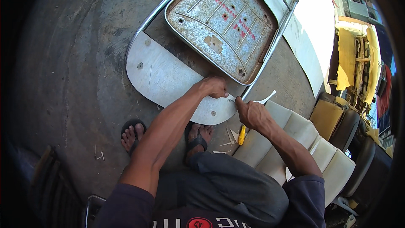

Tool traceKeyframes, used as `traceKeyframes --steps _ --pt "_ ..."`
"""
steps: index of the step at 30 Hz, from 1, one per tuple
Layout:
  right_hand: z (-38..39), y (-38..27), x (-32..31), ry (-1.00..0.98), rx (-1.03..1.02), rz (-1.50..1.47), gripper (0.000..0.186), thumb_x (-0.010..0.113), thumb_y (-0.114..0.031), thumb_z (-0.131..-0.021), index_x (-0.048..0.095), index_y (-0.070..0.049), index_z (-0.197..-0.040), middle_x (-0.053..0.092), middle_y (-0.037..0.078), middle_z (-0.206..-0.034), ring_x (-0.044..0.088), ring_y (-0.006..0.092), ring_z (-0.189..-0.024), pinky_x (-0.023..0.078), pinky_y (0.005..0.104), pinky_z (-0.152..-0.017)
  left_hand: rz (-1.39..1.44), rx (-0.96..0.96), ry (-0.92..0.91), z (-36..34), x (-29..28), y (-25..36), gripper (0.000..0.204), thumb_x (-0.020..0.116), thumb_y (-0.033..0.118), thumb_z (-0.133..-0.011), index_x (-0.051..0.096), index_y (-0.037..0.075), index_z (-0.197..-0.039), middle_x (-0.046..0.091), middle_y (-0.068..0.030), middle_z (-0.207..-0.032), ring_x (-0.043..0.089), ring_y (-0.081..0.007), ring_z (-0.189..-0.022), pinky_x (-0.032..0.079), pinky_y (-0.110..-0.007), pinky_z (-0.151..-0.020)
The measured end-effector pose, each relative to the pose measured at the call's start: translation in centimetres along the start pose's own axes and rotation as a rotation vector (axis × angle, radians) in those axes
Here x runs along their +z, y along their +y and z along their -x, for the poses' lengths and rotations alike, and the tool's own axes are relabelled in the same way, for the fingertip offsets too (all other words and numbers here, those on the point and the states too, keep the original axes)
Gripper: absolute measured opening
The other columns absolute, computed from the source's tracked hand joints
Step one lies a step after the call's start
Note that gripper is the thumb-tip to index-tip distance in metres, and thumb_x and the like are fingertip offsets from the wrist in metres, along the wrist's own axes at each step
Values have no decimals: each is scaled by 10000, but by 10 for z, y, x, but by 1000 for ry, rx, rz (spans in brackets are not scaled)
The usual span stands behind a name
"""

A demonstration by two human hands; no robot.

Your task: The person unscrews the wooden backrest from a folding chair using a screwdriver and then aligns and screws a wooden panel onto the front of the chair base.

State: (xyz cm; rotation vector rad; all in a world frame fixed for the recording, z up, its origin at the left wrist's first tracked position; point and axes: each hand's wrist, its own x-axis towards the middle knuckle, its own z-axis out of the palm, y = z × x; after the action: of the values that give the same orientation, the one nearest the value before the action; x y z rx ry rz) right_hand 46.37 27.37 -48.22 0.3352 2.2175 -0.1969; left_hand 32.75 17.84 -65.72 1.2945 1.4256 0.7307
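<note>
A metal-tube chair frame lies on the floor in front of me, with a rusty metal seat pan in it. At its near end is a pale, rounded backrest panel. My left hand is closed at the panel's inner edge, its fingertips hidden. Close by, my right hand is closed in a pinch at the panel's right end, beside the frame tube. Whatever it pinches is hidden. A white pointed strip shows just beyond the right hand; whether they touch I cannot tell.
Beside my right forearm lies a ribbed cream seat cover. A yellow-handled tool and pale scraps are on the floor near my sandalled feet. Yellow foam and dark seat cushions stand at the right; a white sheet lies behind the frame.
</note>
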Motion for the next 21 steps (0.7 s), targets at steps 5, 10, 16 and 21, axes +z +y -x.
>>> traceKeyframes --steps 5,10,16,21 --pt "1 -4 -3 -27 7 8 280 446 -116 -987 501 13 -1229 664 259 -769 694 450 -720 557 534 -629 -2 4 -23 0 -2 1 339 678 325 -900 775 53 -1077 739 -198 -1067 678 -389 -1027 510 -458 -930" --pt "2 -3 -2 -11 6 -3 284 446 -109 -988 495 23 -1235 668 261 -788 699 444 -724 561 522 -618 26 -16 -27 -1 -3 3 336 673 321 -904 773 55 -1082 737 -195 -1082 676 -385 -1037 508 -454 -933" --pt "4 -8 1 3 25 31 249 432 -119 -1008 501 1 -1215 674 252 -792 707 441 -735 570 518 -627 -16 -6 -20 2 -5 5 334 665 326 -910 774 59 -1079 741 -190 -1066 682 -379 -1023 512 -453 -924" --pt "-1 -18 2 -44 122 17 237 391 -162 -1039 518 -14 -1174 694 256 -841 714 443 -762 574 526 -647 9 -25 -31 3 -6 8 324 663 325 -911 775 72 -1078 737 -195 -1065 683 -379 -1023 510 -459 -920"
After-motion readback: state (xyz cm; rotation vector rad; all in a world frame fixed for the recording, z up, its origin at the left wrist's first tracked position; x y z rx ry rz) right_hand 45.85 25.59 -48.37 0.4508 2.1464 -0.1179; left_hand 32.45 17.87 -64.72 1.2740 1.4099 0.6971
